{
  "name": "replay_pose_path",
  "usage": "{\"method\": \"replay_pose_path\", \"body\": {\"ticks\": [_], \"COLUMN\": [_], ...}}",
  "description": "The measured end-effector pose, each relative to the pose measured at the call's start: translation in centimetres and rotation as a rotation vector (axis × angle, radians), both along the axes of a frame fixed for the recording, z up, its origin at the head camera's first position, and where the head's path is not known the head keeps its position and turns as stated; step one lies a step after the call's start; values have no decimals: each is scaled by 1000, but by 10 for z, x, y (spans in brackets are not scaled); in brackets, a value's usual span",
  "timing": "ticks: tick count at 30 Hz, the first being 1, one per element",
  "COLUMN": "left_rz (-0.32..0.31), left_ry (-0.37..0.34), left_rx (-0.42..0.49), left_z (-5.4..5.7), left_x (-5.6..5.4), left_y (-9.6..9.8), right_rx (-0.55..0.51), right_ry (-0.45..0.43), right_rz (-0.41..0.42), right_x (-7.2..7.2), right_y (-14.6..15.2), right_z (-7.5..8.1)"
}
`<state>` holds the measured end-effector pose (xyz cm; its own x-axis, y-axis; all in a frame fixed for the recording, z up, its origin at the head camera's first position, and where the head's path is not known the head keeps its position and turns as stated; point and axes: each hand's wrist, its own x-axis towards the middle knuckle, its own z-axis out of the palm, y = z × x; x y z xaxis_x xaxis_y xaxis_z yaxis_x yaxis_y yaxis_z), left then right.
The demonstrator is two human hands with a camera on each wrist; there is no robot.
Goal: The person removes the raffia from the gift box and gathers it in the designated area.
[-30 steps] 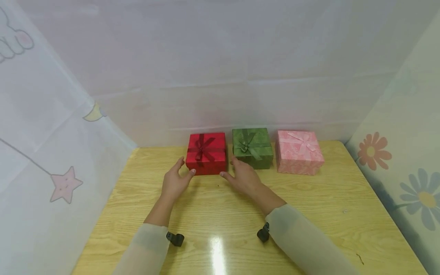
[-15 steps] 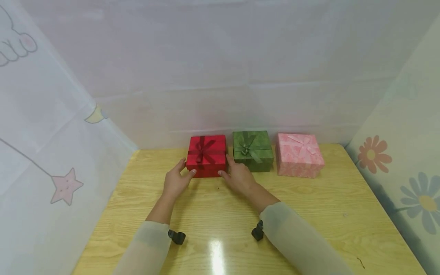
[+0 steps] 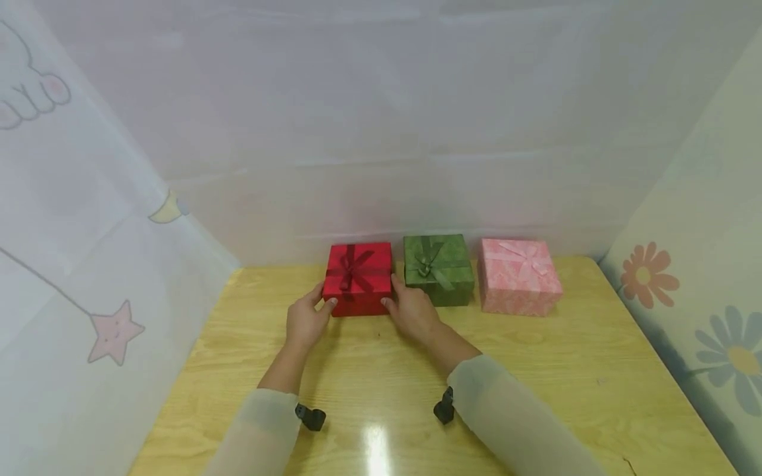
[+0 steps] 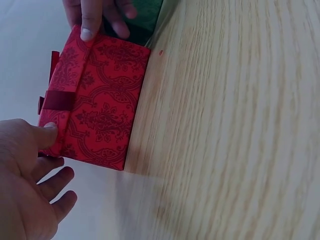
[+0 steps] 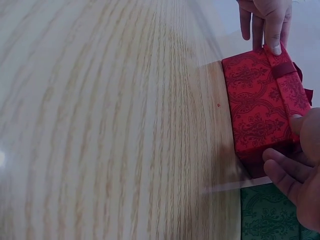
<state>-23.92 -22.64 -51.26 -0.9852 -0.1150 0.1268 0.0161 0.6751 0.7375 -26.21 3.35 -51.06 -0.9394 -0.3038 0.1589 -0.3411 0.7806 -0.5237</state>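
Pinching red box (image 3: 374,264) at near corners: left grip (image 3: 305,320), right grip (image 3: 417,314). Box between them on counter (image 3: 536,370), lid (image 4: 67,75) on. Hold looks taken, box apparently not raised. Green box (image 3: 449,258) just beyond right grip, pink box (image 3: 518,281) farther right, both closed.

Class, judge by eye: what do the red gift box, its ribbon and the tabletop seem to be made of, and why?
Red gift box: probably cardboard under printed paper; crisp edges, dark scroll pattern.
Ribbon: likely fabric, perhaps satin; smooth flat band, tied in a bow.
Tabletop: wood or lookalike laminate, glossy; grain lines and a bright reflection.
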Motion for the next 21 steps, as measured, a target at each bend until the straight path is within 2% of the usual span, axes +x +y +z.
{"method": "replay_pose_path", "body": {"ticks": [12, 21], "left_rz": [39, 39], "left_ry": [21, 86], "left_rx": [10, 13], "left_z": [-3, 4], "left_x": [5, 2], "left_y": [4, 7], "right_rx": [38, 62], "right_ry": [7, -13], "right_rz": [1, -28], "right_x": [2, 1], "right_y": [-1, 2], "right_z": [0, 12]}}
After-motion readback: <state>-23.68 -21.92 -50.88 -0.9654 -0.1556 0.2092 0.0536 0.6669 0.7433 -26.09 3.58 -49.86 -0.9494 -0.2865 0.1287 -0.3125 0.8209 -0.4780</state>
